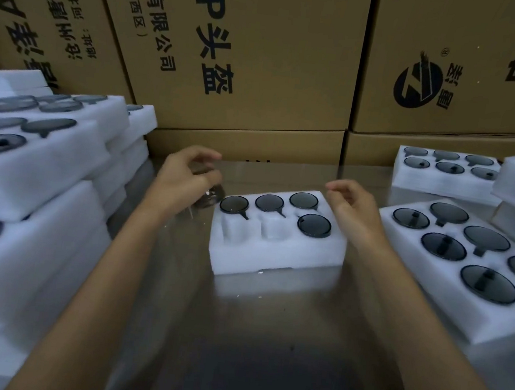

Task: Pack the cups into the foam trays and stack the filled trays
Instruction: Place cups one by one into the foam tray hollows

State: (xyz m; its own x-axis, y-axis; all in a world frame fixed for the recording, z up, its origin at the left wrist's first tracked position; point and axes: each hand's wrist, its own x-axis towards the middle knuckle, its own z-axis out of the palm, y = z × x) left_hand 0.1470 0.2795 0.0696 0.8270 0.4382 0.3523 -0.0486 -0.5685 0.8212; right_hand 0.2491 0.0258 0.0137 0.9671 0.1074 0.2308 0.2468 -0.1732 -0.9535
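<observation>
Foam tray: the white foam tray (275,254) was a soft, rough-edged block lying flat at the middle of the table, with six pockets in two rows.
Cups: four dark, round, glassy cups (269,203) sat in its pockets, three along the far row and one at the near right; the two near-left pockets showed bare white foam.
Left hand: the left hand (184,184) hovered just left of the tray, its fingers curled round a dark glassy cup (209,197), blurred and partly hidden.
Right hand: the right hand (351,209) hung above the tray's right end, fingers loosely bent, holding nothing.
Table: the table (266,338) was smooth, grey and shiny, mirroring the tray's front edge.
Filled trays: one filled tray (450,278) lay just right, with others behind it.
Stack: a tall stack of trays (42,204) stood at left.
Room: brown cardboard cartons (264,52) with black print formed a wall behind.
</observation>
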